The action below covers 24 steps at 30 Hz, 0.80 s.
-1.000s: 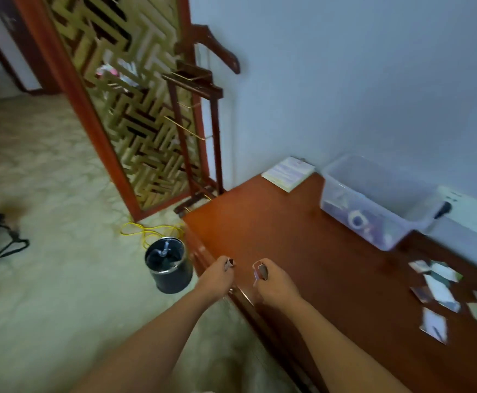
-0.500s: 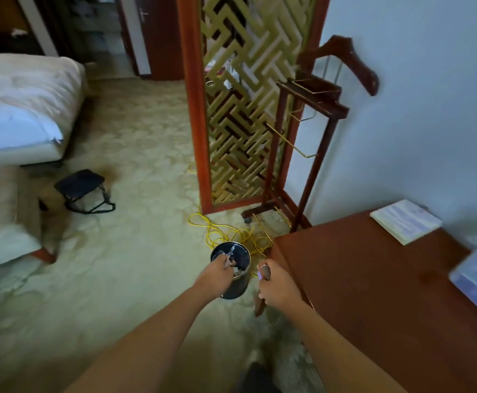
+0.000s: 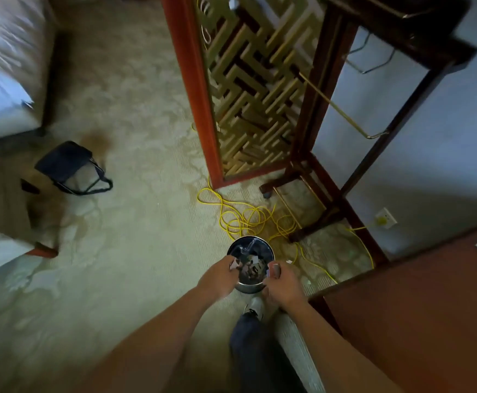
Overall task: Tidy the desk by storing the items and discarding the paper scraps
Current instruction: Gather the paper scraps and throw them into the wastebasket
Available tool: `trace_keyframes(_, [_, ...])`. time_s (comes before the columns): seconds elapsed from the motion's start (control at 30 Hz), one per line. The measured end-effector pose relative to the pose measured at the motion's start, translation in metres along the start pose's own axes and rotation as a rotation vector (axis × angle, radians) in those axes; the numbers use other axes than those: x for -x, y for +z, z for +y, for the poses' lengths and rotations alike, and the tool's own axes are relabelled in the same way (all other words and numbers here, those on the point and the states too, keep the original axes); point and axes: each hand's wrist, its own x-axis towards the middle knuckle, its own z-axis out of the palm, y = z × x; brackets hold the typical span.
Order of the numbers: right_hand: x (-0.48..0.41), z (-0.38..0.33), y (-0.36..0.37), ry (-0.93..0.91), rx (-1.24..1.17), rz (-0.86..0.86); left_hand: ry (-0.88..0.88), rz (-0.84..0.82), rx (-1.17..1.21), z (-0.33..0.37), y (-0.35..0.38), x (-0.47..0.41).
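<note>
The cable (image 3: 236, 225) is yellow, the bin (image 3: 266, 248) black, the desk (image 3: 418, 313) red-brown, the carpet (image 3: 124, 251) pale and patterned

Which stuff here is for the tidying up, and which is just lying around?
For the job: left hand, right hand, paper scraps they pinch, bin, desk.
Just lying about: yellow cable, black bag, wooden stand.

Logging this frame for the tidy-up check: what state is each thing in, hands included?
bin: upright, lidless, holds loose scraps.
left hand: pinches a paper scrap over the bin.
right hand: pinches a second scrap at the bin's rim.
yellow cable: loosely coiled on the carpet, seemingly plugged into the wall socket.
black bag: lying on the carpet.
</note>
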Motion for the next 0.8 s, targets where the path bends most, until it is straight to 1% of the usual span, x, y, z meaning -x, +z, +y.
trace_keyframes(0.2, [-0.093,-0.014,0.001,0.151,-0.065,0.003,-0.067,-0.094,-0.016,0.021,-0.020,-0.093])
trace_keyframes(0.27, [-0.124,-0.009,0.006,0.185,-0.075,0.027,-0.091,-0.123,-0.037,0.016,-0.016,-0.130])
trace_keyframes(0.3, [-0.136,-0.008,0.009,0.207,-0.090,0.006,-0.103,-0.133,-0.046,0.013,-0.014,-0.147])
trace_keyframes(0.33, [-0.150,-0.005,0.013,0.209,-0.079,-0.013,-0.117,-0.147,-0.063,0.008,-0.010,-0.167])
trace_keyframes(0.4, [-0.183,0.004,0.023,0.220,-0.048,0.011,-0.152,-0.193,-0.069,-0.005,0.002,-0.207])
trace_keyframes(0.5, [-0.234,0.031,0.040,0.271,-0.149,0.033,-0.186,-0.261,-0.077,-0.023,0.030,-0.266])
trace_keyframes(0.57, [-0.271,0.058,0.054,0.353,-0.213,0.049,-0.214,-0.326,-0.071,-0.037,0.050,-0.300])
trace_keyframes(0.7, [-0.337,0.112,0.082,0.462,-0.350,0.110,-0.234,-0.358,-0.073,-0.075,0.089,-0.368])
trace_keyframes(0.8, [-0.375,0.149,0.103,0.521,-0.409,0.095,-0.243,-0.365,-0.097,-0.110,0.117,-0.414])
